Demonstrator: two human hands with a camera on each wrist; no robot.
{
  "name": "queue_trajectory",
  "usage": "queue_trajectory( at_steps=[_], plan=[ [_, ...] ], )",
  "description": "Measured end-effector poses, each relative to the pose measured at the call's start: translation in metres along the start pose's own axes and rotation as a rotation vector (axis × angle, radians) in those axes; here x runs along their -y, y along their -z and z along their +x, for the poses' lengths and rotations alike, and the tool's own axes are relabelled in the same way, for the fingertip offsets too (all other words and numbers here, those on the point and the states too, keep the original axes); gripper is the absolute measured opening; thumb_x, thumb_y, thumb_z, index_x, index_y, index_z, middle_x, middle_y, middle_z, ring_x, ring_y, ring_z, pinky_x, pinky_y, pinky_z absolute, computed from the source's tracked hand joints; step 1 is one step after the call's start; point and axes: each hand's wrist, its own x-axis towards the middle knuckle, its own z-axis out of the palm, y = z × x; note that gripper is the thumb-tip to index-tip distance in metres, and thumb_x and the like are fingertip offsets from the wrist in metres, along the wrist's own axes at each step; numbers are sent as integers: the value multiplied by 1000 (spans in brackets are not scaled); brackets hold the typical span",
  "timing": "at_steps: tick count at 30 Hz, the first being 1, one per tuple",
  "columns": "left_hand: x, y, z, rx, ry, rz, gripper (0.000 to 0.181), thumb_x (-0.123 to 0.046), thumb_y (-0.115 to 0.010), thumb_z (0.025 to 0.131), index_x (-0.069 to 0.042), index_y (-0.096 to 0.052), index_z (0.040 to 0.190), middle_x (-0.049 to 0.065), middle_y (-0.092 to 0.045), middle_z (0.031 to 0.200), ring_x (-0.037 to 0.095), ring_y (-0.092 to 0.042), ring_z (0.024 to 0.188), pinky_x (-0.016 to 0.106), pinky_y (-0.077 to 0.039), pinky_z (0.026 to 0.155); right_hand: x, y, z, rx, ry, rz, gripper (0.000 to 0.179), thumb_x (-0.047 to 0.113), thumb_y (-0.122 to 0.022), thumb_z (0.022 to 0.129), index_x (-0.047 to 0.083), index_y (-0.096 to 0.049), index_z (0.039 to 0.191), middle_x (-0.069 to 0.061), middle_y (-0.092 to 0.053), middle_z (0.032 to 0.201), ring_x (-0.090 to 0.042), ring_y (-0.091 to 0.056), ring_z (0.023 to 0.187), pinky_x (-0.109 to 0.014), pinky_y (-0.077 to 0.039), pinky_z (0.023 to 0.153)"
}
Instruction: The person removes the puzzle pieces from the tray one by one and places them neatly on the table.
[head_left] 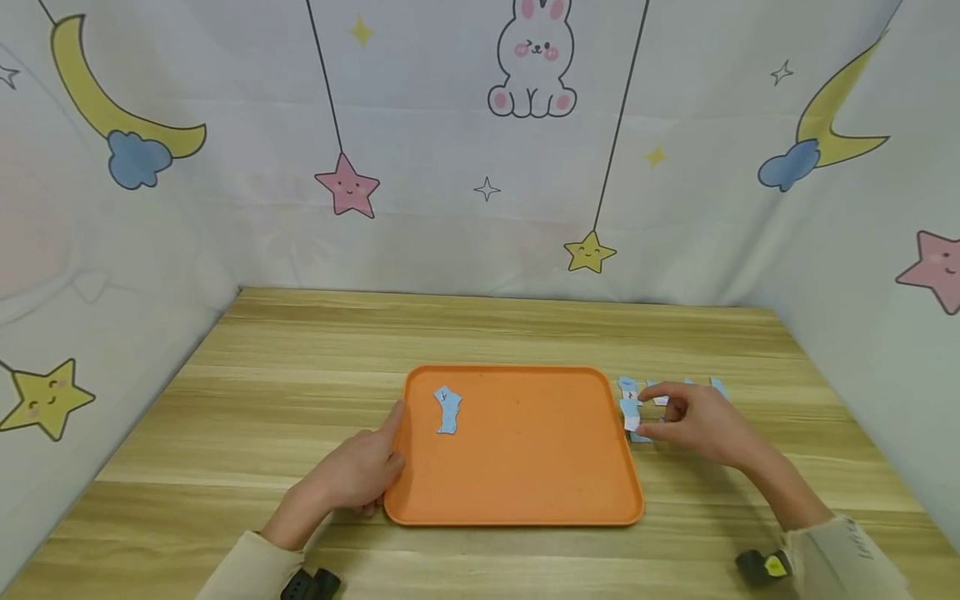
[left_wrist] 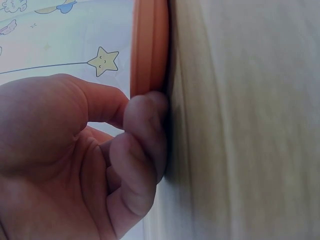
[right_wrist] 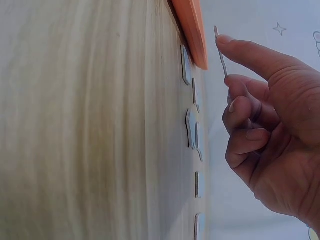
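An orange tray [head_left: 525, 467] lies on the wooden table, and a light-blue paper-like piece [head_left: 448, 412] with a small dark mark rests on its left side. My left hand [head_left: 360, 467] grips the tray's left edge; in the left wrist view its curled fingers [left_wrist: 145, 117] sit against the outer wall. Just past the right rim, my right hand [head_left: 701, 421] pinches a thin light-blue and white puzzle piece [head_left: 631, 414] between thumb and index finger. The right wrist view shows this held piece [right_wrist: 222, 57] edge-on, raised above the table.
Several similar flat pieces lie on the table right of the tray, among them one by the rim [head_left: 627, 385] and one farther right [head_left: 718, 386]; my right hand partly covers others. A white cloth [head_left: 420, 250] printed with stars and moons encloses the table's back and sides.
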Motion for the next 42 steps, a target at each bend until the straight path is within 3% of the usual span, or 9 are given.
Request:
queue_trajectory(
  at_steps=[26,42],
  plan=[
    [-2,1,0,10,14,1,78,-7,-46,102,3,-7,168,6,-58,55,10,-52,34,28,-46,39,-43,27,-26,-46,-98,-48,41,32,-86,88,9,-75,121,3,-59,74,-4,-45,59,-24,-39,53],
    [-3,2,-1,8,14,4,77,-6,-46,102,3,-7,168,6,-58,56,10,-52,34,30,-47,40,-69,35,-41,-4,-126,-56,44,32,-84,90,7,-74,125,4,-60,72,-3,-44,58,-24,-40,52]
  ],
)
